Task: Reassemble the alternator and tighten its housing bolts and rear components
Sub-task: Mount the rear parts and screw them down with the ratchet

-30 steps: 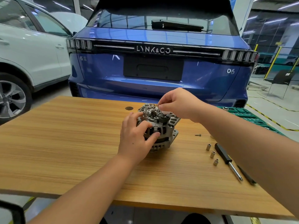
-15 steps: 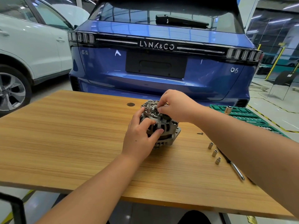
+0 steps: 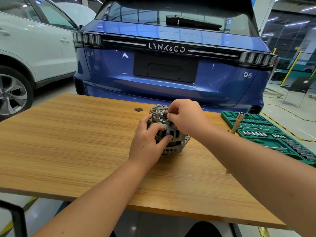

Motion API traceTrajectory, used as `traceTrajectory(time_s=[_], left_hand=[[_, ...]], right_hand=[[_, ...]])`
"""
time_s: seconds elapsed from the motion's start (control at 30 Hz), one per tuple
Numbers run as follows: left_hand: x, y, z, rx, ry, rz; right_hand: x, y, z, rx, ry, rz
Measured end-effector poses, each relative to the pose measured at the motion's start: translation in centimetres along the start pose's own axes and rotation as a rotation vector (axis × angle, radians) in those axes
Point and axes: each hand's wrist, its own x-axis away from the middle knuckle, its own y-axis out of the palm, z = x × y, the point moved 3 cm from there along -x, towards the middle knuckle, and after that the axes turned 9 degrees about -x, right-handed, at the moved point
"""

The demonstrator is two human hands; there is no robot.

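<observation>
Fingers (image 3: 158,127) curled round alternator (image 3: 171,134) (both hands)

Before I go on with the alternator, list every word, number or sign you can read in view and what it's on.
"LYNK&CO": across the light bar on the blue car's tailgate.
"06": badge on the lower right of the same tailgate.
Two small characters on the tailgate's left side: too small to read.
Socket set: any size marks are too small to read.
Alternator: no readable marking shows.
</observation>
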Motion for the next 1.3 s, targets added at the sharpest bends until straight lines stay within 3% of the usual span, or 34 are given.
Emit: traceTrajectory(time_s=[0.2, 0.8, 1.3], left_hand=[[0.1, -0.1, 0.0, -0.005, 0.003, 0.000], [0.0, 0.4, -0.2, -0.042, 0.008, 0.000], [0.0, 0.3, -0.3, -0.066, 0.010, 0.001]], right_hand=[[0.2, -0.1, 0.7, 0.044, -0.109, -0.038], [-0.2, -0.5, 0.6, -0.031, -0.049, -0.133], [-0.1, -0.8, -0.1, 0.049, -0.042, -0.170]])
